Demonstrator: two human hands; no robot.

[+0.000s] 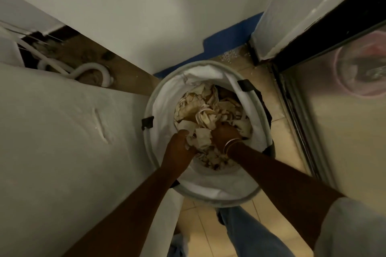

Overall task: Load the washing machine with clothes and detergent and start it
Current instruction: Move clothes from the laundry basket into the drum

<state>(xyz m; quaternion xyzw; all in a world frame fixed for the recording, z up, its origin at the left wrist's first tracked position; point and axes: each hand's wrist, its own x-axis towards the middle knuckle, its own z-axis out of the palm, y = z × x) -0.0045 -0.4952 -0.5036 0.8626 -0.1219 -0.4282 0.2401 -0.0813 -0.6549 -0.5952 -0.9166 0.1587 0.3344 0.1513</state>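
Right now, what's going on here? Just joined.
A person stands over a round laundry hamper on the tiled floor, with both arms reaching into it. The left hand grips a bunch of the pale, crumpled clothes at the near side of the pile. The right hand, with bangles at the wrist, is pushed into the pile, its fingers hidden by fabric. All the clothes are inside the hamper; nothing is lifted clear yet.

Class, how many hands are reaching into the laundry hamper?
2. The left hand grips clothes at the hamper's left side; the right hand, a bangle on its wrist, digs into the clothes beside it, fingers hidden.
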